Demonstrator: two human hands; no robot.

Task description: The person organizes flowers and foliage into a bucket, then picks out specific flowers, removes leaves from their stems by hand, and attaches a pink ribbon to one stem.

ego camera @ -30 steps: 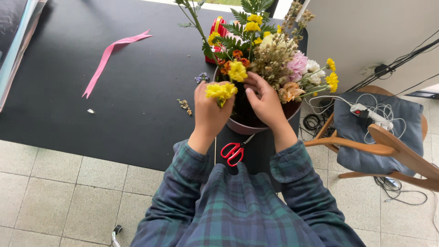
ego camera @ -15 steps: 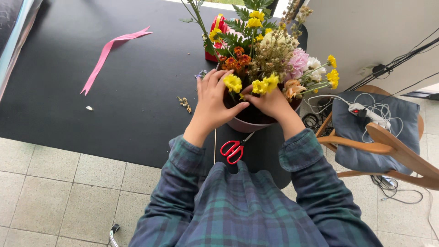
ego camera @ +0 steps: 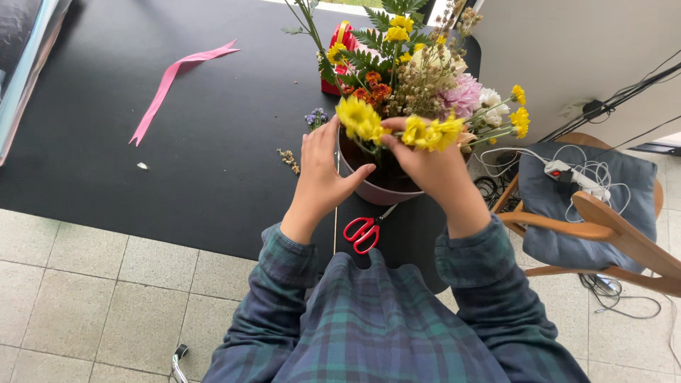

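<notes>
Tucking yellow flower cluster (ego camera: 431,132) into maroon pot (ego camera: 379,186) at table edge; right hand (ego camera: 433,167) pinched shut on stems, lower than a second ago when left hand (ego camera: 323,174) held blooms; left now half-curled, steadying pot rim; red scissors (ego camera: 364,232) untouched below.

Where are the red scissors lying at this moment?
In the head view, the red scissors lie on the black table near its front edge, just below the pot, between the person's forearms.
</notes>
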